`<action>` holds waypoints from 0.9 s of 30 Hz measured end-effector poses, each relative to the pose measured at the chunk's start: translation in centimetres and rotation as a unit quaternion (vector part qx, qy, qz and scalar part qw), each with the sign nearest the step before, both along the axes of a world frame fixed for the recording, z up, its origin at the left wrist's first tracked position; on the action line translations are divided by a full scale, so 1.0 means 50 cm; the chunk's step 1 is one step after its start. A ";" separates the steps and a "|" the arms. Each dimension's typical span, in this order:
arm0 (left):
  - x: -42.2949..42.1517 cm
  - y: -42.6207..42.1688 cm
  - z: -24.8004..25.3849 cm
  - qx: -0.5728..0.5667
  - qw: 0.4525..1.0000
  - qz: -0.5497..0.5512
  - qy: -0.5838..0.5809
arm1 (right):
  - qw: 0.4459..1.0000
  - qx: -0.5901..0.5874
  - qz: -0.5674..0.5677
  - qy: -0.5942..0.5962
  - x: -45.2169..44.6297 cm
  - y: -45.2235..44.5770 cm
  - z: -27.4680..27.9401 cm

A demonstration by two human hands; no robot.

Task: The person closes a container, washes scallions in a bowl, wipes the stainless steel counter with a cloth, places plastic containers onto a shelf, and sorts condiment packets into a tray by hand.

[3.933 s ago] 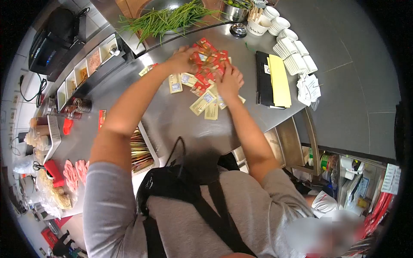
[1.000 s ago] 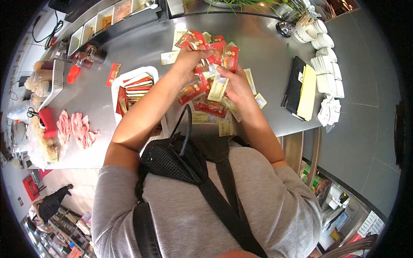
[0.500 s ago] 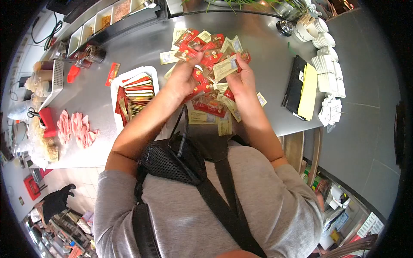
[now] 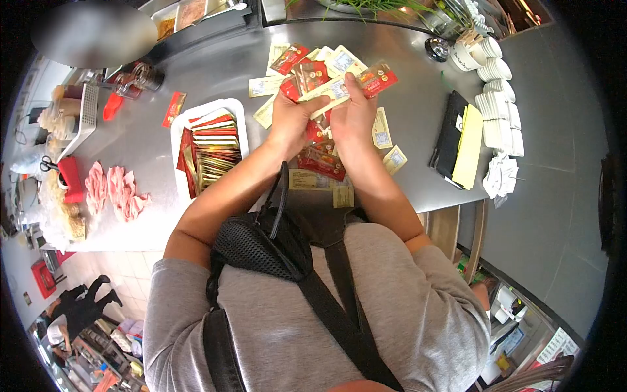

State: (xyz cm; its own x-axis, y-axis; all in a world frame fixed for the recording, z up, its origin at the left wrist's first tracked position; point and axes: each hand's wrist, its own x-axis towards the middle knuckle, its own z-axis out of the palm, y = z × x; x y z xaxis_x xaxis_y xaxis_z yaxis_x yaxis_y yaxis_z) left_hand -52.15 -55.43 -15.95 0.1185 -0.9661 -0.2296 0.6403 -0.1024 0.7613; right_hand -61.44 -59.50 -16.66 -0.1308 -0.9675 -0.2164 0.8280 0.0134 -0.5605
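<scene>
Red and cream packets [image 4: 321,163] lie scattered over the steel counter [image 4: 222,72] around both hands. My left hand [image 4: 292,121] is closed on packets at the left side of the pile, its thumb pointing right. Close beside it, my right hand [image 4: 354,111] pinches a cream packet [image 4: 326,93] and a red packet [image 4: 379,79] between thumb and fingers. The exact number held is hidden by the fingers. Left of the hands, a white tray [image 4: 242,124] holds a row of upright packets [image 4: 215,147].
A lone red packet [image 4: 174,109] lies left of the tray. Pink gloves [image 4: 124,193] are further left. A black folder with yellow paper [image 4: 469,147], a bell [image 4: 436,49] and stacked white cups [image 4: 494,68] stand at the right. Green stalks [image 4: 379,6] are at the back.
Both hands have come closer together over the pile. The right hand now holds a red packet out to the right with the cream one. Several cream packets lie newly spread near the hands.
</scene>
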 end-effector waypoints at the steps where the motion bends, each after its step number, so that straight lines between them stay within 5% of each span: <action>1: 0.012 -0.004 0.001 0.019 1.000 0.005 -0.003 | 1.000 -0.005 0.019 -0.002 -0.009 0.001 0.002; 8: 0.114 -0.023 0.042 0.039 0.993 -0.084 -0.068 | 0.981 -0.022 0.155 0.116 -0.078 0.006 0.002; 15: 0.093 -0.017 0.041 0.024 0.998 -0.044 0.037 | 0.958 -0.004 0.227 0.174 -0.054 0.060 -0.011; 21: 0.097 -0.004 0.047 0.017 0.998 -0.054 0.031 | 0.988 0.053 0.145 0.020 -0.078 0.065 -0.010; 27: 0.116 0.016 0.042 0.078 0.991 -0.110 -0.011 | 0.983 0.048 0.173 0.033 -0.121 0.053 0.020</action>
